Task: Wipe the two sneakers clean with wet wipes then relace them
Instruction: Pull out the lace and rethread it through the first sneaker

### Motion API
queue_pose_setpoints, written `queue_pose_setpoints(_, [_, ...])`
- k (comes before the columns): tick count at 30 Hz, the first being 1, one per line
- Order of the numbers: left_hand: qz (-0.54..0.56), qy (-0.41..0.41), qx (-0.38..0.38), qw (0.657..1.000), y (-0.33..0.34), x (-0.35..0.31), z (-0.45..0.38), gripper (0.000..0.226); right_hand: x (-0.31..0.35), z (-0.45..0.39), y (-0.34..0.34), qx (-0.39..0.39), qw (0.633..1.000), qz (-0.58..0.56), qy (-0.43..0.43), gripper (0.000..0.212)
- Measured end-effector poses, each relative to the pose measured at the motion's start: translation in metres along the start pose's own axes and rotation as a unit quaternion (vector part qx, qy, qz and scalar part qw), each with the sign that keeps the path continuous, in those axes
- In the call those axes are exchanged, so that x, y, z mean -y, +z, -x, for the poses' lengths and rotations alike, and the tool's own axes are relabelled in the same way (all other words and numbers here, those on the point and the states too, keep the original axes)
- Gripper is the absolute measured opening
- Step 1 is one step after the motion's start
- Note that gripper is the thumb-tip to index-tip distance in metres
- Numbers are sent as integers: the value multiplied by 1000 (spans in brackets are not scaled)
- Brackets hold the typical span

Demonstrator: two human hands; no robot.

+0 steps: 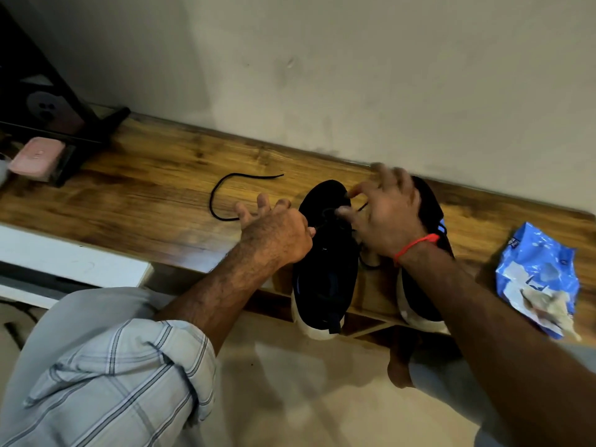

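Two black sneakers with white soles stand side by side on the wooden shelf point(161, 175), heels over its front edge. My left hand point(277, 233) pinches a black lace at the left sneaker point(325, 269), its other fingers spread. My right hand point(387, 214), blurred, pinches a lace end above the same shoe's eyelets and hides much of the right sneaker point(422, 295). A loose black lace point(219, 191) lies curved on the wood to the left. The blue wet wipes pack point(538, 272) lies at the right, with crumpled used wipes point(545, 308) on it.
A pale wall runs right behind the shelf. At the far left stand a black frame point(64, 101) and a pink box point(35, 159). A white board point(71, 256) lies below the shelf's left part. A bare foot point(400, 369) rests on the beige floor.
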State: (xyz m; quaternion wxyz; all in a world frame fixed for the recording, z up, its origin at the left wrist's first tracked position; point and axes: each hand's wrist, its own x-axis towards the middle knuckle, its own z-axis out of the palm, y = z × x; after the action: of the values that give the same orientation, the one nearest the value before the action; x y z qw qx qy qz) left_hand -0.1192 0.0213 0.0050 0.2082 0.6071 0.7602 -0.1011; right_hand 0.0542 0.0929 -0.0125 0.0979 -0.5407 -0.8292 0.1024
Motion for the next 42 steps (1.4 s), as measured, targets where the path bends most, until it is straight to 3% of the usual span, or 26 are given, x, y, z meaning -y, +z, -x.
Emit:
queue_pose_setpoints(3, [-7,-1,2,1000,0,-2,0,39,26,12,13,71,985,133,-85,43])
queue_pose_setpoints(7, [-10,-7,2,1000,2,1,0,38,24,12,11,36,984,136,-107,29])
queue_pose_setpoints(12, [-8,3,-4,1000,1,0,-2,37,-8,-9,-15,-14,994,-29,101,20])
queue_pose_setpoints(14, [-3,2,-1,1000,2,2,-2,35,-16,-10,-16,-37,993,-24,112,21])
queue_pose_setpoints(17, [13,12,-3,1000,4,1,-2,34,-4,-2,-12,-12,997,-74,24,25])
queue_pose_setpoints(19, [8,15,-9,1000,4,0,-1,35,6,3,-5,31,999,12,-35,34])
queue_pose_setpoints(22, [-1,3,-12,1000,4,-1,0,36,19,8,2,64,990,103,-65,34])
queue_pose_setpoints(25, [-19,-17,-11,1000,5,0,0,39,24,12,4,76,985,108,-111,26])
queue_pose_setpoints(27, [-20,-25,-7,999,6,0,-1,39,20,10,-5,96,987,81,-97,20])
queue_pose_setpoints(29, [-30,-23,-5,999,5,1,-1,38,6,2,-18,67,997,-2,-24,16])
queue_pose_setpoints(31, [-42,-11,-5,999,5,3,-2,37,-14,-10,-33,-25,997,-62,36,16])
queue_pose_setpoints(34, [-28,12,3,1000,5,3,-3,33,-31,-19,-45,-110,975,-155,116,21])
queue_pose_setpoints(36, [-22,15,11,1000,5,2,-3,34,-27,-18,-40,-92,958,-230,144,42])
queue_pose_setpoints(38, [-16,17,20,1000,3,2,-2,36,-15,-11,-33,-33,965,-235,110,69])
queue_pose_setpoints(42, [-17,23,23,999,-4,3,2,35,5,8,-16,115,987,-110,26,63])
